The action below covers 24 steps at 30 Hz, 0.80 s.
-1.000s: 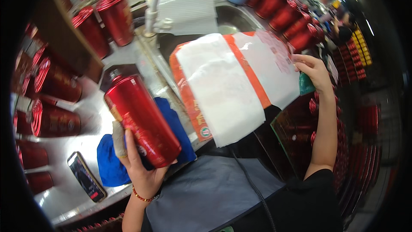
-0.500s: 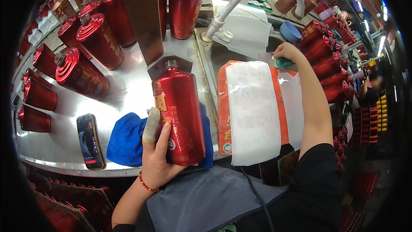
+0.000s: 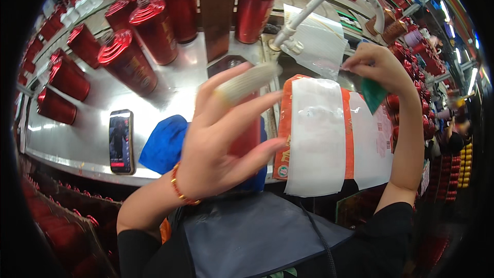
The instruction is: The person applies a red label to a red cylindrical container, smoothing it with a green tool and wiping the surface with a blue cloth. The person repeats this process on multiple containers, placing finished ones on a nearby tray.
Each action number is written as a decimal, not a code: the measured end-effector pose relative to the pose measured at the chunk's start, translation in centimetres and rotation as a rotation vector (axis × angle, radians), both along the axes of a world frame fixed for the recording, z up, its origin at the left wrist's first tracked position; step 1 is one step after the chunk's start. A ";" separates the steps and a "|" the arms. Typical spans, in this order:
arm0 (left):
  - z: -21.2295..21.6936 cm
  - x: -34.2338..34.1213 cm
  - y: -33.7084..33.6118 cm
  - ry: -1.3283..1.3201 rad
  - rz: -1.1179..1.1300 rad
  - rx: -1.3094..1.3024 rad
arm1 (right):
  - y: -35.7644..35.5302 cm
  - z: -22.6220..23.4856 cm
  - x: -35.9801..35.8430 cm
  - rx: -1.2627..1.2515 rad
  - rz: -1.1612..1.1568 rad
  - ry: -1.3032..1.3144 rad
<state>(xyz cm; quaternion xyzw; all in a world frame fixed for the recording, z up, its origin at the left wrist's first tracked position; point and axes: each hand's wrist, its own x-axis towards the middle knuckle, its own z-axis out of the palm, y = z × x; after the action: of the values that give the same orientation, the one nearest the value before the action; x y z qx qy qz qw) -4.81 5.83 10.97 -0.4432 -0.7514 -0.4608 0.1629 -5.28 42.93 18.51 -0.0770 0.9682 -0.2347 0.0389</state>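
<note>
Because the green scraper (image 3: 373,95) is tucked under the right hand (image 3: 378,67), upper right, fingertips seem spared for pinching — what, I cannot tell; the left hand (image 3: 221,134) is spread before the red bottle (image 3: 247,140), frame centre.

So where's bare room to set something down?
Two bare patches on the shiny silver metal counter: between the crumpled blue cloth and the tall glossy red bottles; between the dark-framed smartphone and the lower-left red bottles. Crowded: upper left with bottles; right with white sheets.
</note>
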 end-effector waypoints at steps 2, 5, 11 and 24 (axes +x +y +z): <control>0.6 0.1 2.0 0.014 -0.017 0.012 | -3.9 2.1 1.4 0.013 0.120 -0.021; 0.1 0.3 4.4 -0.041 -0.079 0.062 | -7.2 2.4 3.2 -0.102 0.330 0.008; -1.0 1.8 3.8 -0.373 -0.172 0.026 | -10.8 1.9 5.2 -0.230 0.332 0.026; -1.8 2.2 2.5 -0.669 -0.164 0.276 | -13.6 -3.5 6.3 -0.858 -0.033 -0.059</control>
<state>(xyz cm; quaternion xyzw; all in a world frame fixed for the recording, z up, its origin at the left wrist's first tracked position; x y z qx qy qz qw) -2.60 8.29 9.15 -0.3008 -0.6559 -0.6887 -0.0709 1.00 29.32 14.99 -0.0642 0.7824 -0.6189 0.0273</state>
